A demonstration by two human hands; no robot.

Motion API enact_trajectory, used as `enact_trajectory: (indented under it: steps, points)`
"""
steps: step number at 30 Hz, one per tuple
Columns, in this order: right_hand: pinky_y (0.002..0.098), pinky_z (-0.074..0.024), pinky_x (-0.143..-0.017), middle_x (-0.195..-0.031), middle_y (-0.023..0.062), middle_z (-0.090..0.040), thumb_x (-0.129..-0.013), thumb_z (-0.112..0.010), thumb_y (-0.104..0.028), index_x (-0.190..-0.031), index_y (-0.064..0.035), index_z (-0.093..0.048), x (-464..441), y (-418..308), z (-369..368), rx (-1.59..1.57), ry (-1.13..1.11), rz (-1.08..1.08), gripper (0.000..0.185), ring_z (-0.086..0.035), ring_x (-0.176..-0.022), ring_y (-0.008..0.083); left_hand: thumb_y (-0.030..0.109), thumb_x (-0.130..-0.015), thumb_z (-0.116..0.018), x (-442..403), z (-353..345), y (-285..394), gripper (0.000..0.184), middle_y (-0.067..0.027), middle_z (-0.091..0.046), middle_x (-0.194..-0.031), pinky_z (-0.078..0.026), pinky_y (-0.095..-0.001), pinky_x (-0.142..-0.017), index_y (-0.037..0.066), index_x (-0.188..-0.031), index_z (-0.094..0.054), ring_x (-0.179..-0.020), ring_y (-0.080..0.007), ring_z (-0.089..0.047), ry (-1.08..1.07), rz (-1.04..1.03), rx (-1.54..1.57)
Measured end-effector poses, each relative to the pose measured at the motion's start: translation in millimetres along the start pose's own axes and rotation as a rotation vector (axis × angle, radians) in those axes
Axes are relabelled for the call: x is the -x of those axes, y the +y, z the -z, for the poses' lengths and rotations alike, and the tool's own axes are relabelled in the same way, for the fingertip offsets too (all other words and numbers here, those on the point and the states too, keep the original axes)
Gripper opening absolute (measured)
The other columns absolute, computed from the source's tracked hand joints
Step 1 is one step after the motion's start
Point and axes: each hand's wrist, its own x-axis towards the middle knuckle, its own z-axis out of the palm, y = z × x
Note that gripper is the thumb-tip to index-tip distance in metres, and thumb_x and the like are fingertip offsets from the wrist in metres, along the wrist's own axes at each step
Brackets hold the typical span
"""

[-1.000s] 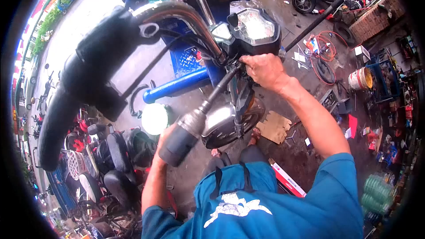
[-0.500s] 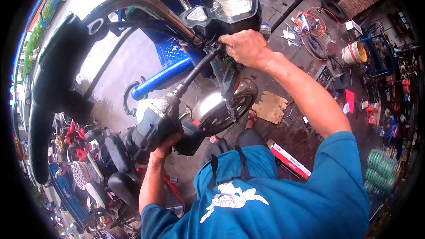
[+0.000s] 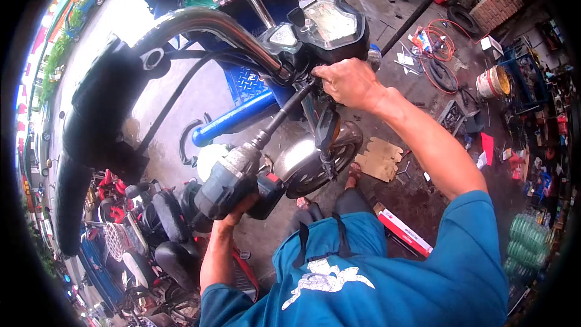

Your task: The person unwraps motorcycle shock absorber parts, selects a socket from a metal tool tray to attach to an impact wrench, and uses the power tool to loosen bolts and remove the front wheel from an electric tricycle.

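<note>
My left hand [image 3: 242,207] is wrapped round the handle of a cordless impact wrench [image 3: 227,175], below the handlebar. From its nose a long dark socket extension [image 3: 287,109] slants up to the handlebar clamp under the instrument cluster [image 3: 333,21]. Closed at the extension's upper end is my right hand [image 3: 351,82], its curled fingers against the clamp area; what they grip is hidden. The chrome handlebar [image 3: 206,21] curves left to a black grip [image 3: 91,115]. Beneath it is the front wheel with its shiny mudguard [image 3: 299,163].
A blue cargo frame [image 3: 233,118] stands just beyond the handlebar. Parked motorbikes [image 3: 163,224] crowd the lower left. On the floor to the right lie cardboard [image 3: 378,158], a long red-and-white box [image 3: 404,230], an orange hose [image 3: 433,27] and a paint bucket [image 3: 491,82].
The whole view has shifted, so the handlebar, wrench and both hands appear slightly lower and farther right. Both hands keep their places at the wrench and the clamp.
</note>
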Motion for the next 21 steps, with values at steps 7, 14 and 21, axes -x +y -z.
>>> enact_trajectory:
  steps: [7, 14, 21]
  points:
    - [0.0425, -0.0538, -0.06, -0.072, 0.0155, -0.066, -0.08, -0.06, -0.013, -0.102, -0.0103, -0.069, 1, -1, 1, 0.029, 0.025, 0.018, 0.024, -0.066, -0.067, 0.0316, 0.015, -0.063, -0.073, -1, -4, 3, 0.048, -0.0057, -0.061, -0.09, -0.046, -0.0332, -0.076, 0.002, -0.107, -0.06, -0.082, -0.0197, -0.057, -0.025, -0.042, -0.013]
    - [0.0455, -0.0541, -0.065, -0.074, 0.0185, -0.067, -0.082, -0.057, -0.016, -0.098, -0.0093, -0.069, 1, -7, 7, 0.026, -0.018, -0.027, 0.021, -0.067, -0.071, 0.0343, 0.014, -0.06, -0.072, 0, -12, -2, 0.052, -0.007, -0.06, -0.088, -0.048, -0.034, -0.073, 0.001, -0.109, -0.058, -0.081, -0.0205, -0.058, -0.037, 0.002, 0.236]
    - [0.0457, -0.0543, -0.066, -0.077, 0.0171, -0.067, -0.083, -0.057, -0.016, -0.101, -0.0115, -0.068, 2, -5, 4, 0.058, -0.032, -0.053, 0.022, -0.067, -0.074, 0.0349, 0.012, -0.059, -0.071, 10, -32, 5, 0.052, -0.0093, -0.061, -0.086, -0.05, -0.0344, -0.068, -0.001, -0.108, -0.057, -0.075, -0.0237, -0.059, 0.002, -0.026, 0.348]
